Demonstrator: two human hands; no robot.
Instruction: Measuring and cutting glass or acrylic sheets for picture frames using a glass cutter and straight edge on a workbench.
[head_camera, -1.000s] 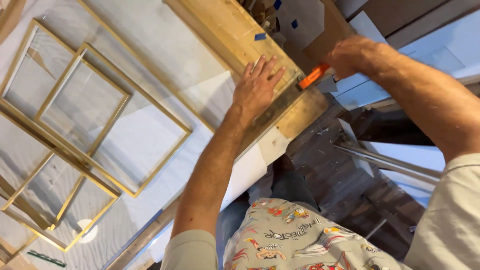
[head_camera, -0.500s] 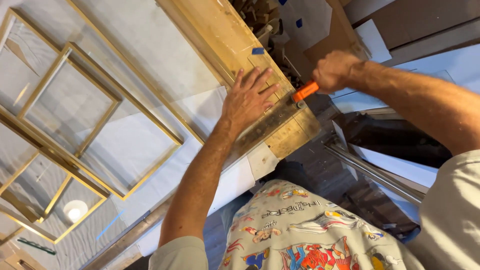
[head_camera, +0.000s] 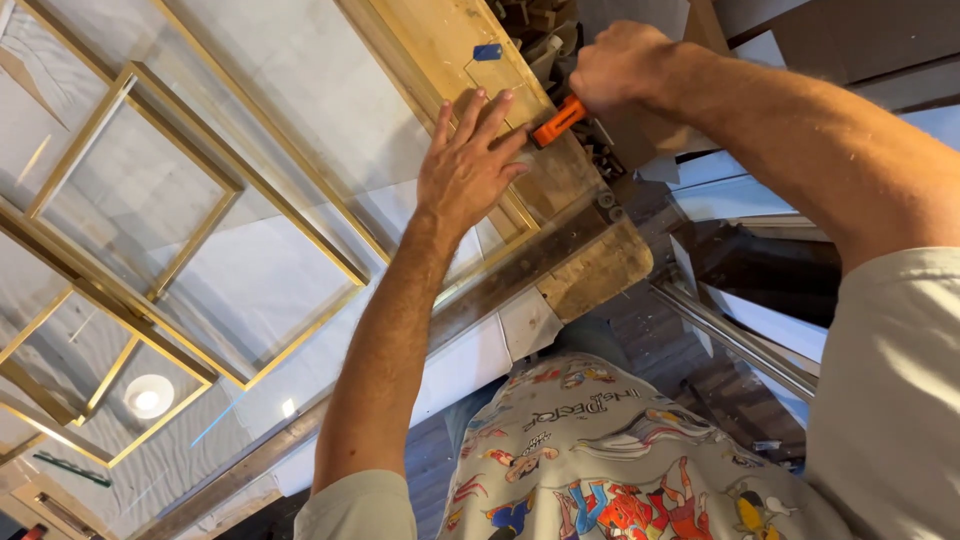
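While the left hand (head_camera: 465, 175) lies flat with fingers spread on the wooden board (head_camera: 440, 45), I note the right hand (head_camera: 615, 65) clenched around an orange-handled tool (head_camera: 557, 120), just beside the left fingertips.

The left hand (head_camera: 470, 170) lay flat, fingers spread, on a wooden board (head_camera: 440, 45). Just beside it, the right hand (head_camera: 615, 65) was closed around an orange-handled tool (head_camera: 557, 121) whose tip met the board's edge. A small blue tag (head_camera: 487, 51) sat on the board. Gold-coloured frames (head_camera: 200, 200) lay on the pale sheet (head_camera: 290, 90) alongside.
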